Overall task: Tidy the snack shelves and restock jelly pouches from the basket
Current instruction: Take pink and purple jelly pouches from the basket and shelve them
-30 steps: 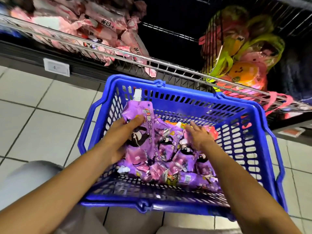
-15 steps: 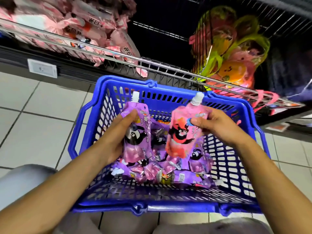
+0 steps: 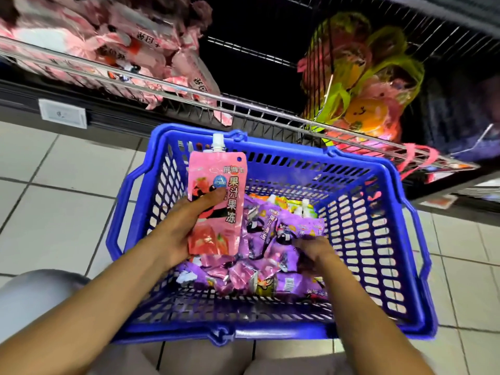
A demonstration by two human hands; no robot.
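A blue plastic basket (image 3: pixel 270 334) sits on my lap, holding a pile of purple jelly pouches (image 3: pixel 270 269). My left hand (image 3: pixel 181 231) grips a pink jelly pouch (image 3: pixel 216 182) upright over the basket's left side, thumb pressed on its front. A second white cap shows just behind the pink pouch's cap. My right hand (image 3: pixel 313 250) is down in the purple pile at the basket's middle. Its fingers are buried among the pouches and blurred, so whether they hold anything is hidden.
A wire shelf rail (image 3: pixel 189 89) runs across just beyond the basket. Pink snack packs (image 3: pixel 121 50) fill the shelf at left, and yellow, green and orange bags (image 3: pixel 359 104) hang at right, with a dark gap between. A price tag (image 3: pixel 62 113) sits above the tiled floor.
The pink pouch has passed from my right hand to my left, in front of the purple one held there. My right hand has dropped back into the pile.
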